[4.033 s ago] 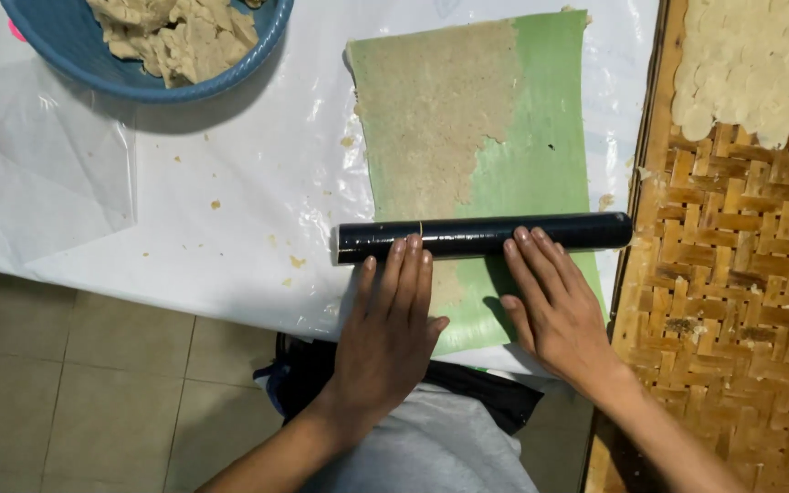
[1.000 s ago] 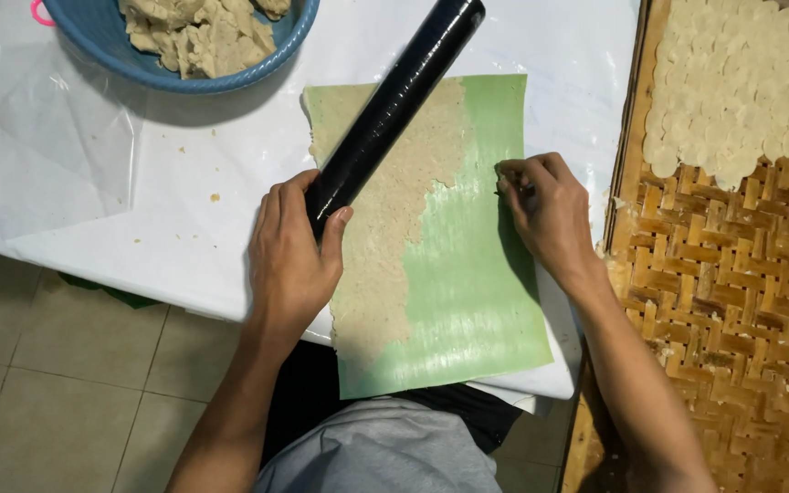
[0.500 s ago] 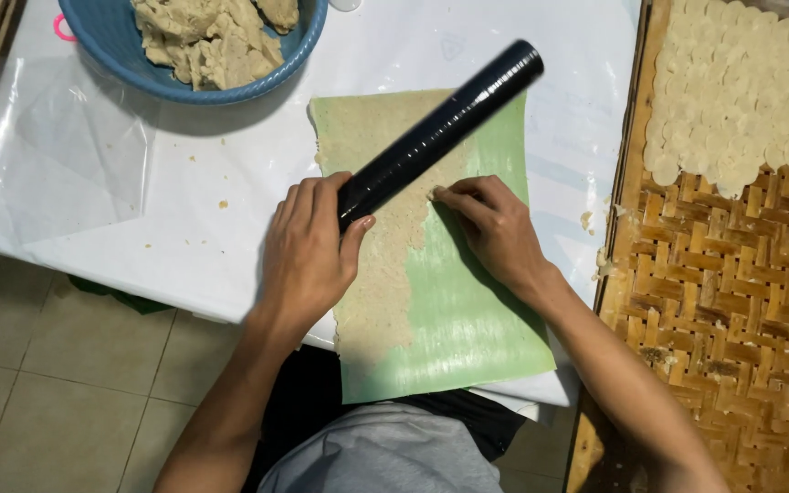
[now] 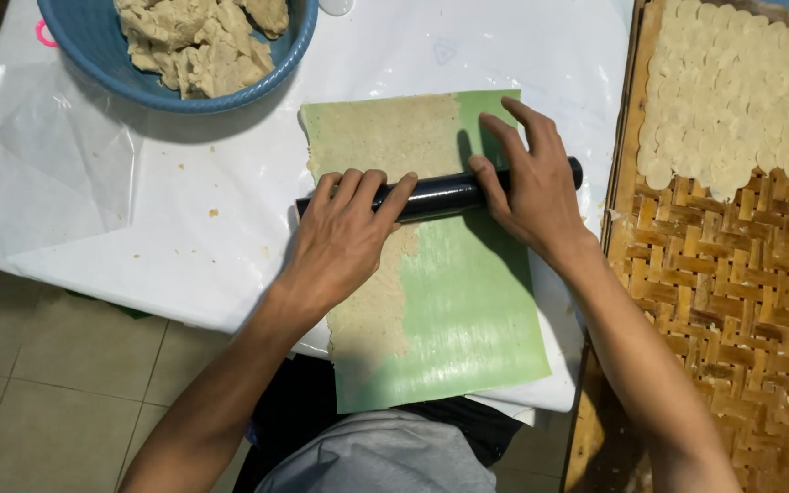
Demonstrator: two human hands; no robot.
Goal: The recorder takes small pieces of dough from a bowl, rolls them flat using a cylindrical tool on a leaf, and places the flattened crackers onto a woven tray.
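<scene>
Black rolling pin (image 4: 438, 194) lying crosswise on the green sheet (image 4: 468, 319), long axis running left to right, nearly level, right end tipped slightly away. Left hand (image 4: 344, 233) resting flat over the pin's left end, fingers spread and laid across it, not closed around it. Right hand (image 4: 531, 187) pressing on the right half, fingers open and reaching past the pin onto the sheet, palm on the pin; no clenched grip on either side. Both hands equally near, one on each half, bare middle of the pin showing between them. Thin beige dough (image 4: 381, 146) flattened on the left part of the sheet, stretching both beyond the pin and back toward the body. Blue bowl (image 4: 93, 55) of lumpy dough well apart at upper left; woven tray (image 4: 732, 301) with small pale rounds (image 4: 741, 100) just beside on the right.
</scene>
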